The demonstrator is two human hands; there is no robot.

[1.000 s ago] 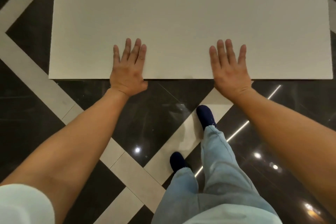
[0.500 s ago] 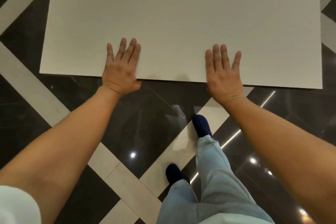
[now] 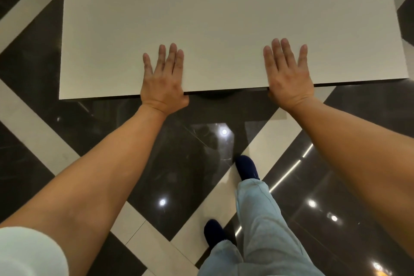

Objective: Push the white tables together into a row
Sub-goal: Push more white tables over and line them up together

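Observation:
One white table (image 3: 224, 18) fills the upper part of the head view, its top bare and its near edge running across the middle. My left hand (image 3: 163, 80) lies flat on the top at the near edge, left of centre, fingers pointing away. My right hand (image 3: 289, 76) lies the same way further right. Both thumbs are hidden below the edge, so each hand clamps the tabletop. No second table is in view.
The floor is glossy dark tile (image 3: 190, 152) crossed by pale diagonal bands (image 3: 33, 132), with ceiling lights mirrored in it. My legs in light blue trousers (image 3: 257, 219) and dark shoes stand below the table's edge, the right foot (image 3: 246, 168) ahead.
The table's near edge has swung from sloping down to the right to sloping up to the right. Both hands keep their places on the edge, and my feet have stepped along the floor.

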